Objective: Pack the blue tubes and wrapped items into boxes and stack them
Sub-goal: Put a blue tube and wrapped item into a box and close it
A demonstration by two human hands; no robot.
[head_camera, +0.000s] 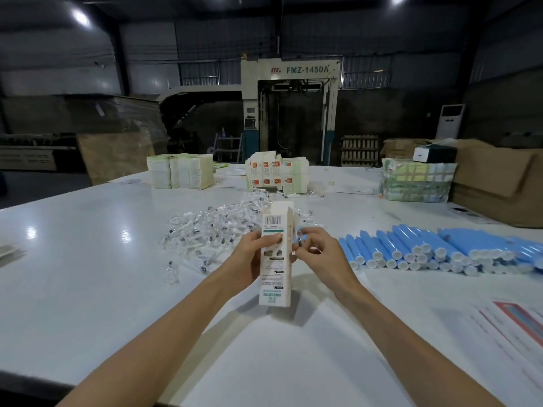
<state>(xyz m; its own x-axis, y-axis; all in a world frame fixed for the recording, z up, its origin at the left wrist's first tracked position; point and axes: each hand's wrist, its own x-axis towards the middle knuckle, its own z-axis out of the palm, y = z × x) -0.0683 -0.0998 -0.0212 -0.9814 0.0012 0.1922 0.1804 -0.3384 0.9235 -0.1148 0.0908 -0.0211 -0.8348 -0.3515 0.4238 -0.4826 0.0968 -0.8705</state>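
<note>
This is a big dim factory hall, with a huge machine, brown cardboard boxes and a long white counter.

Dim hall, ceiling lamps glaring on the table, edges warped.

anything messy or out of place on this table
The wrapped items lie in a loose, scattered heap mid-table, one stray apart at its near-left edge. The boxes at the back are stacked unevenly. The blue tubes lie in tidy rows.

Bare table left; blue tubes crowd right
</note>
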